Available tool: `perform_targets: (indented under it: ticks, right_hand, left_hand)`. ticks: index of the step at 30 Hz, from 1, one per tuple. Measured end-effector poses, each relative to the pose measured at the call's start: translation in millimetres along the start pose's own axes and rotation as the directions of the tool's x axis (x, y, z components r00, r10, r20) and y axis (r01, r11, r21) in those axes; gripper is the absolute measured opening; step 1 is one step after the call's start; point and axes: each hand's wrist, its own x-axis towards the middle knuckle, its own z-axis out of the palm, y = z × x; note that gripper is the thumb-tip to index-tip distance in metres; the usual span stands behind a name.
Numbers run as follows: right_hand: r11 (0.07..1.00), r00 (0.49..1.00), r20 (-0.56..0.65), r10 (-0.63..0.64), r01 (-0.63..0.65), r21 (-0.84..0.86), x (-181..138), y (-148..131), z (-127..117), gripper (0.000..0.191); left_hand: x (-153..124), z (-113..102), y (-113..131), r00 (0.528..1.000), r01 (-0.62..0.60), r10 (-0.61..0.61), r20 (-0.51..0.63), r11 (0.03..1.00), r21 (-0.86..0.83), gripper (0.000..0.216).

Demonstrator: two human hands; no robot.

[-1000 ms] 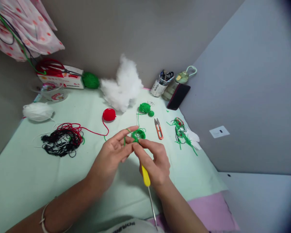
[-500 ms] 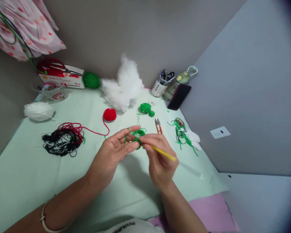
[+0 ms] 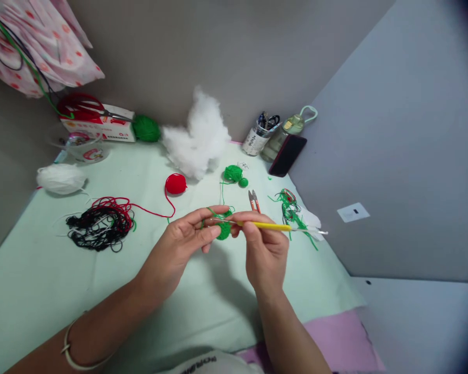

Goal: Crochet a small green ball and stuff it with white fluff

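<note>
My left hand [image 3: 181, 236] pinches a small round green crochet piece [image 3: 223, 231] between thumb and fingers, with green yarn passing over its raised forefinger. In my right hand [image 3: 265, 252] is a crochet hook [image 3: 273, 226] with a yellow grip, held like a pen. The hook's thin metal tip points left and lies at the top edge of the crochet piece; its other metal end sticks out to the right. Beyond my hands, a small ball of green yarn [image 3: 233, 173] rests on the table, a strand running from it towards my left hand.
Orange thread snips [image 3: 254, 201] lie just beyond my right hand. Green yarn scraps [image 3: 292, 210] are to the right, a phone [image 3: 287, 156] leans behind them. At left are a black yarn tangle [image 3: 95, 228], a red yarn ball [image 3: 176, 184] and white yarn [image 3: 61, 178]. White stuffing [image 3: 198, 137] stands behind.
My right hand has turned the hook from slanting down to nearly level, its tip now showing across the crochet piece. More of the green piece is visible. My left hand has hardly moved.
</note>
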Motion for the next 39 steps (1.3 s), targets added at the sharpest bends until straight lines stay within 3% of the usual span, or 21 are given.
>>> perform_targets:
  ticks: [4, 8, 13, 16, 19, 23, 27, 31, 33, 35, 39]
  right_hand:
    - [0.986, 0.996, -0.012, 0.088, -0.085, 0.145, 1.9, 0.1, -3.3, 0.018]
    - [0.981, 0.996, 0.004, 0.089, -0.088, 0.171, 3.6, -1.9, -3.8, 0.022]
    - [0.997, 0.999, 0.029, 0.014, -0.016, 0.076, 0.2, -6.4, -4.9, 0.02]
    - [0.988, 0.993, 0.057, -0.105, 0.111, -0.107, -4.8, -9.3, -6.5, 0.021]
    - [0.893, 0.947, 0.148, -0.285, 0.319, -0.319, -9.2, -9.1, -6.7, 0.025]
    - [0.717, 0.813, 0.251, -0.525, 0.582, -0.385, -10.7, -1.9, -3.2, 0.027]
    - [0.602, 0.728, 0.26, -0.634, 0.676, -0.426, -11.1, 10.2, -0.4, 0.027]
    - [0.482, 0.722, 0.31, -0.619, 0.66, -0.576, -11.1, 20.1, -0.3, 0.025]
    - [0.546, 0.758, 0.263, -0.597, 0.624, -0.559, -9.6, 20.6, 0.4, 0.024]
    - [0.694, 0.822, 0.148, -0.549, 0.548, -0.467, -7.7, 17.3, 1.8, 0.023]
    - [0.944, 0.963, -0.018, -0.269, 0.26, -0.204, -4.8, 5.7, 3.9, 0.021]
  left_hand:
    - [-0.9, -2.8, 0.9, 1.0, 0.009, -0.009, -0.005, 1.0, 0.01, 0.024]
    - [-1.5, -7.1, 0.5, 1.0, -0.007, 0.007, 0.0, 1.0, 0.01, 0.025]
    - [-1.4, -9.4, -1.3, 1.0, 0.001, 0.0, -0.024, 0.999, 0.053, 0.027]
    - [-1.1, -7.9, -3.3, 0.996, -0.047, 0.054, -0.065, 0.994, 0.1, 0.026]
    - [-2.6, -4.6, -5.3, 0.978, -0.122, 0.155, -0.138, 0.968, 0.219, 0.026]
    - [-6.2, 1.4, -6.2, 0.944, -0.189, 0.262, -0.202, 0.929, 0.319, 0.031]
    - [-7.9, 7.1, -7.3, 0.933, -0.183, 0.259, -0.248, 0.938, 0.293, 0.038]
    - [-9.8, 10.8, -10.8, 0.956, -0.147, 0.19, -0.223, 0.969, 0.198, 0.044]
    - [-10.5, 10.9, -11.8, 0.98, -0.096, 0.111, -0.168, 0.991, 0.093, 0.049]
    - [-10.2, 10.1, -11.0, 0.992, -0.039, 0.037, -0.118, 0.999, -0.012, 0.049]
    - [-7.1, 7.0, -5.9, 0.994, 0.025, -0.037, -0.101, 0.993, -0.114, 0.042]
